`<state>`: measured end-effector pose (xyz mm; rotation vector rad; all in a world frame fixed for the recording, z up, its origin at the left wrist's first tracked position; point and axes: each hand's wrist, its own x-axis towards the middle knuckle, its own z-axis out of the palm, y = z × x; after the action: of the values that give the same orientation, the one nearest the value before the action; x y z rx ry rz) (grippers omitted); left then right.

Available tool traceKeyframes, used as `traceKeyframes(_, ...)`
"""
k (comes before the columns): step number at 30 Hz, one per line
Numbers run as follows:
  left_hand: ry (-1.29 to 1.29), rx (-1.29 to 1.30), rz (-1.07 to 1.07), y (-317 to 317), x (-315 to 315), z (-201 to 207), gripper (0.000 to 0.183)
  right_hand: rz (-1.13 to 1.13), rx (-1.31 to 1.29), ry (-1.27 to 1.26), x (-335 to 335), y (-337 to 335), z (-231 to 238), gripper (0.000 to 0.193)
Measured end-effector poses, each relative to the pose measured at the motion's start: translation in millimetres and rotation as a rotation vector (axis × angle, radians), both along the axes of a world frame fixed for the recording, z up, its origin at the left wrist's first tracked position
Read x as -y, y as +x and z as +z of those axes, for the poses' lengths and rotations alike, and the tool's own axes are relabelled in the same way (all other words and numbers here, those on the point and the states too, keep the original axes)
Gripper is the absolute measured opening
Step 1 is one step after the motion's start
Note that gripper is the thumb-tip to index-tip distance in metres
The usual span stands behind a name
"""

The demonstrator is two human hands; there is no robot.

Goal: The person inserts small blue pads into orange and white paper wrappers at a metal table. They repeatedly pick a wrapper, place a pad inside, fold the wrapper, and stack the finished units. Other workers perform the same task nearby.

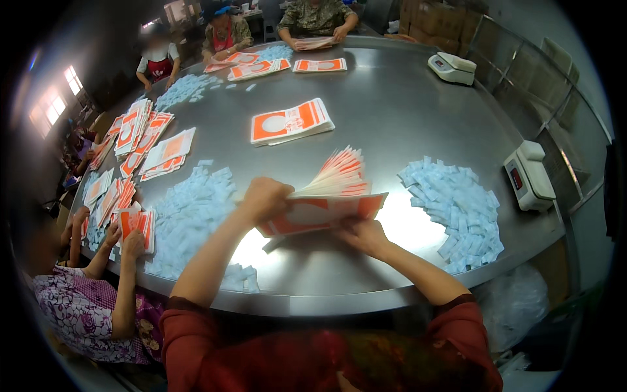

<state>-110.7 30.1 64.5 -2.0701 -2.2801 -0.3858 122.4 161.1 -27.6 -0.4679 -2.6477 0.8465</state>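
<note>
A thick stack of flat orange-and-white bags [313, 214] is lifted just above the steel table, its far edges spread like a fan. My left hand [266, 199] grips the stack at its left end, slightly blurred. At the lower right edge, my right hand [364, 236] is closed on the same stack, with some fingers hidden beneath it. Left of my left hand lies a wide heap of small pale blue sachets [189, 212]. Another heap of blue sachets [454, 212] lies to the right of my right hand. Straight ahead rests a separate pile of orange-and-white bags [290, 122].
Two white scales, a nearer one [528, 176] and a farther one [452, 68], stand along the right edge of the steel table [392, 98]. At left, a co-worker's hands [132, 245] hold bags beside overlapping bag piles [149, 140]. More people work across the far side.
</note>
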Motion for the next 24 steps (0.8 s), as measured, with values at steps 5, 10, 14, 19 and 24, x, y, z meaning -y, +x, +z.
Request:
traceKeyframes(5, -0.025, 0.065, -0.007, -5, 8, 19, 0.017, 0.026, 0.124, -0.202, 4, 1, 14, 0.038)
traceKeyframes(10, -0.229, 0.1, 0.104, -14, -3, -3, 0.036, 0.006, 0.108, -0.204, 8, 2, -25, 0.048)
traceKeyframes(14, -0.285, 0.038, 0.217, -11, -8, 0, 0.047, -0.061, 0.227, -0.244, -4, 2, -20, 0.047)
traceKeyframes(19, -0.239, 0.155, 0.254, 12, -20, 7, 0.054, -0.073, 0.257, -0.143, -8, 4, -14, 0.049)
traceKeyframes(24, -0.288, 0.121, 0.266, 15, -28, -5, 0.046, 0.0, 0.227, -0.054, -4, 1, -18, 0.054)
